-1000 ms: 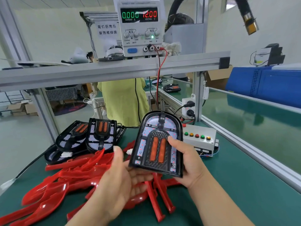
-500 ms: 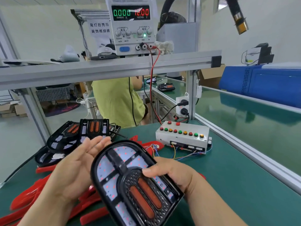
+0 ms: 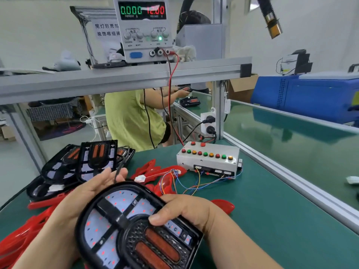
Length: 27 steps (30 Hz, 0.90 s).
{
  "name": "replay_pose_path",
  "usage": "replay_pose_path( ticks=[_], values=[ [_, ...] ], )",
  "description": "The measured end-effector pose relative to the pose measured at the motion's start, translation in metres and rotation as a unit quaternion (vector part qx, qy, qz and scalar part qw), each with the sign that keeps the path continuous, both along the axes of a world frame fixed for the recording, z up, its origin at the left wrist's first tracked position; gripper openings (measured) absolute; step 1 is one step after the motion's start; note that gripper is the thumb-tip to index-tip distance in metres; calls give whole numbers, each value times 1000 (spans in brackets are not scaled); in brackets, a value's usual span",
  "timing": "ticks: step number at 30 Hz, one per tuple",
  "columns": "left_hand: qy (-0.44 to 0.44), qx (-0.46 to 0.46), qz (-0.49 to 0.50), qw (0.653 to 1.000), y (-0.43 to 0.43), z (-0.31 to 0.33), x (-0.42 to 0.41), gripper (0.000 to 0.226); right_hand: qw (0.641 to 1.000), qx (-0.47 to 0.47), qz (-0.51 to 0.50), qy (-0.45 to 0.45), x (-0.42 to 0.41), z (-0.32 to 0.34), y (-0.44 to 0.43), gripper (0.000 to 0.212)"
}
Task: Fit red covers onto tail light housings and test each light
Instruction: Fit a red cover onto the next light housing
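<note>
A black tail light housing [image 3: 124,226] with two orange bars and red-dotted white panels lies tilted close in front of me, with no red cover on it. My right hand [image 3: 190,212] grips its right edge, thumb pressed on the top face. My left hand [image 3: 91,191] lies under its far left side with fingers stretched out, and a thin black cable runs past the fingertips. Several red covers [image 3: 38,216] are heaped on the green mat to the left. More bare housings [image 3: 93,162] are stacked behind them.
A white test box [image 3: 209,158] with coloured buttons sits mid-table, its wires leading to a white connector [image 3: 140,178]. A power supply [image 3: 143,30] reading 12.00 stands on the overhead shelf. An aluminium rail [image 3: 291,177] borders the right. A person in a yellow-green shirt [image 3: 132,121] works beyond.
The housing came down from upright and tipped flatter, nearer to me. My left hand let go of its lower left edge and now lies open beneath it. My right hand kept its grip.
</note>
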<state>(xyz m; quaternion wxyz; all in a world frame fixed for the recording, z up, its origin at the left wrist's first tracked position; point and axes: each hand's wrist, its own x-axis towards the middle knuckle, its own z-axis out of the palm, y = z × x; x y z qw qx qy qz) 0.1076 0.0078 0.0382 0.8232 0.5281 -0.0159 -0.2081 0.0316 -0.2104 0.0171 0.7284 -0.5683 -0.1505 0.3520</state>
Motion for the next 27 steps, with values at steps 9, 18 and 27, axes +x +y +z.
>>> replay_pose_path(
  ticks=[9,18,27],
  values=[
    [4,-36,76,996,9,-12,10,15,999,-18,46,-3,-8,5,-7,46],
    [-240,-3,127,962,33,6,6,18,994,57,-95,-26,6,-4,1,37],
    [-329,48,-8,943,48,8,-10,62,965,229,-118,-45,8,-7,-18,54]
  ],
)
